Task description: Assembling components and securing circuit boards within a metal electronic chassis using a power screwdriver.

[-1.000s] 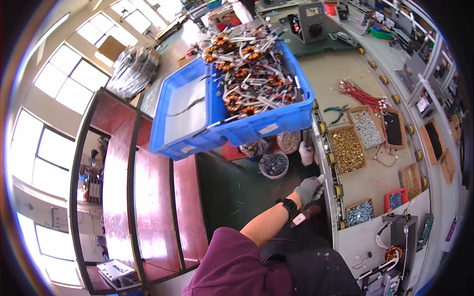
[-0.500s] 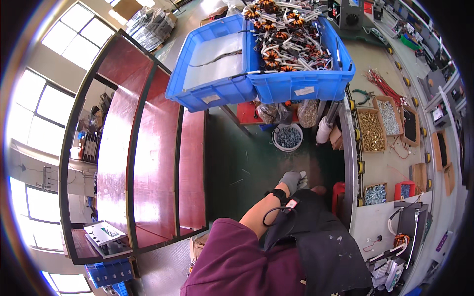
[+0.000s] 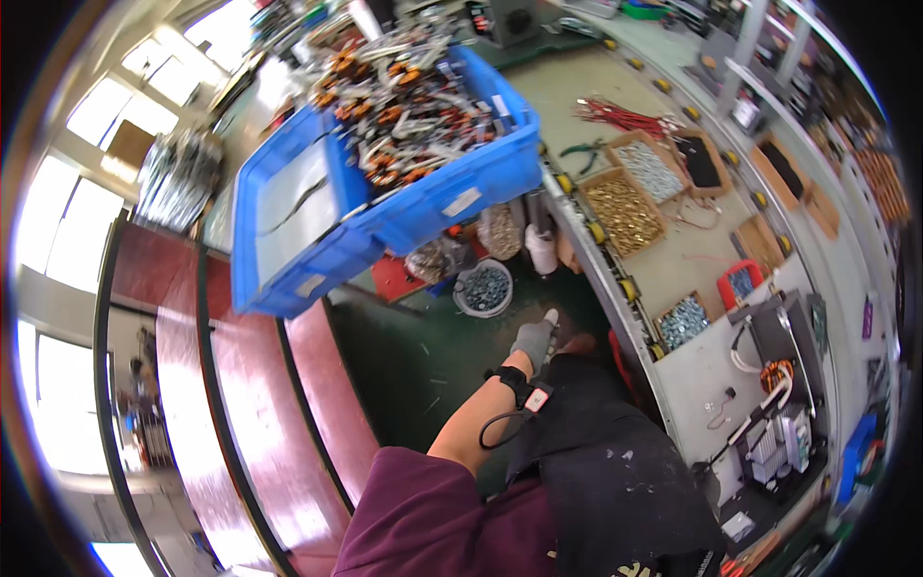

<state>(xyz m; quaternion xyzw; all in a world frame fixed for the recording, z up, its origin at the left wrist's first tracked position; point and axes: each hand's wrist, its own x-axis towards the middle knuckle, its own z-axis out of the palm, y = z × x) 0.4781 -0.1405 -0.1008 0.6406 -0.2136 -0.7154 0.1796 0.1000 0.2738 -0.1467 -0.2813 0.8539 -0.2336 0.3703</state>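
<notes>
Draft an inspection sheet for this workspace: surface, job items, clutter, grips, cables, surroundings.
Surface: pale bench, carrying brass-coloured parts and silvery parts, kept separate.
Job's things: white bucket of blue-grey parts, nearest the left hand.
Clutter: blue bin heaped above its rim with wired coils.
Grips: left hand gloved, apart from the bucket, grip contents unclear; right hand not seen.
Cables: red wires lie bunched on the bench.
Surroundings: reddish panels at left, green floor, bright windows.
</notes>
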